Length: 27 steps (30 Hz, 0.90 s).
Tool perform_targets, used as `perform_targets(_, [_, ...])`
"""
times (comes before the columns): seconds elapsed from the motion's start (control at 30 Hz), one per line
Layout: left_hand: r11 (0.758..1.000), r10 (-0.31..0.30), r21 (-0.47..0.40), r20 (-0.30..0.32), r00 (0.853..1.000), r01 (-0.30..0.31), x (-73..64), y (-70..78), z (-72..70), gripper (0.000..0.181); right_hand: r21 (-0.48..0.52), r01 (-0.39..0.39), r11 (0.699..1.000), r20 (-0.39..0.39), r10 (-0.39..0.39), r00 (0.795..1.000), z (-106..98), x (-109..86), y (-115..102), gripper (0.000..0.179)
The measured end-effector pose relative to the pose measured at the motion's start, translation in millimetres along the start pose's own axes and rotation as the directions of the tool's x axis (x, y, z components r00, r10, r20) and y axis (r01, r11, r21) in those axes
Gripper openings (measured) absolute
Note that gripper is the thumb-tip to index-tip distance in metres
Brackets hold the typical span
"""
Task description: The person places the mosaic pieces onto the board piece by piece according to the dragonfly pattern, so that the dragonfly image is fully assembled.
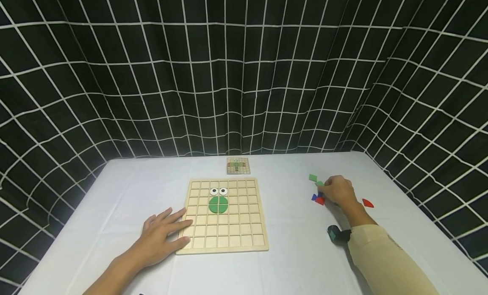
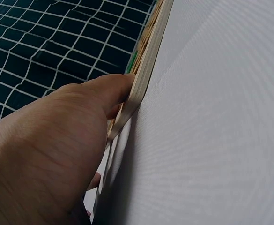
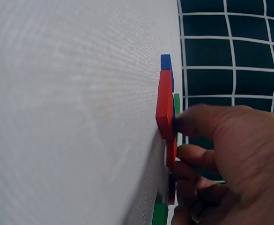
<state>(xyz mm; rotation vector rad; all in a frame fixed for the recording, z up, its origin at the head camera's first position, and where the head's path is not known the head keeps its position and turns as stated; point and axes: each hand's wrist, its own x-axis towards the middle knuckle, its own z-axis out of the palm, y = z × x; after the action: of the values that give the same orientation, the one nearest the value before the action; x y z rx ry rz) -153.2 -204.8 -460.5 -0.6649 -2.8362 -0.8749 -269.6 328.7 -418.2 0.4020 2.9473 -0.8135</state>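
My left hand (image 1: 162, 235) rests with spread fingers on the left edge of a wooden grid board (image 1: 240, 227). In the left wrist view the thumb (image 2: 111, 89) lies over the board's rim. Two eye pieces (image 1: 218, 192) sit on the board above a green disc (image 1: 218, 204) made of quarter pieces. At the right, my right hand (image 1: 338, 190) reaches into a small group of flat pieces, fingers bent. Its thumb and fingertips are right at a red piece (image 3: 165, 105) and a blue piece (image 3: 166, 63); I cannot tell whether they pinch one.
A small pattern card (image 1: 238, 165) lies behind the board. Near the right hand are a green square (image 1: 313, 177) and, farther right, a red quarter piece (image 1: 367, 203). A black curtain with white grid lines (image 1: 244, 74) rises around the white table (image 1: 293, 244).
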Motion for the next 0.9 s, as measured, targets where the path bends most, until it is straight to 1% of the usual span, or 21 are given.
perform_targets(0.1, [1.000,0.008,0.005,-0.004,1.000,-0.008,0.1,-0.7,0.3,0.044,0.020,0.020,1.000,-0.011,-0.019,1.000,1.5,0.1,2.6,0.038])
perform_targets(0.23, [1.000,0.008,0.001,-0.006,1.000,-0.008,0.0,-0.7,0.4,0.043,0.072,0.048,0.996,-0.037,-0.045,0.998,2.7,-1.0,2.4,0.040])
perform_targets(0.33, [1.000,0.009,0.000,-0.008,1.000,-0.009,-0.2,-0.1,0.1,0.043,0.111,0.083,0.990,-0.077,-0.074,0.994,2.2,-3.7,-1.5,0.041])
perform_targets(0.47, [1.000,0.008,0.002,-0.008,1.000,-0.008,-0.7,0.8,-0.2,0.044,0.129,0.146,0.981,-0.119,-0.131,0.984,-1.8,-11.7,-9.9,0.041])
perform_targets(0.63, [1.000,0.009,0.009,-0.002,1.000,-0.009,-0.2,1.7,-1.2,0.044,0.123,0.235,0.964,-0.156,-0.215,0.964,-7.3,-26.9,-25.2,0.039])
perform_targets(0.8, [1.000,0.012,0.008,-0.003,1.000,-0.012,0.0,1.0,-0.9,0.044,0.116,0.301,0.946,-0.187,-0.277,0.942,-8.2,-41.1,-44.5,0.035])
perform_targets(0.9, [1.000,0.010,0.006,-0.002,1.000,-0.010,-0.3,0.6,-0.8,0.043,0.116,0.357,0.927,-0.198,-0.331,0.923,-9.2,-49.7,-57.2,0.031])
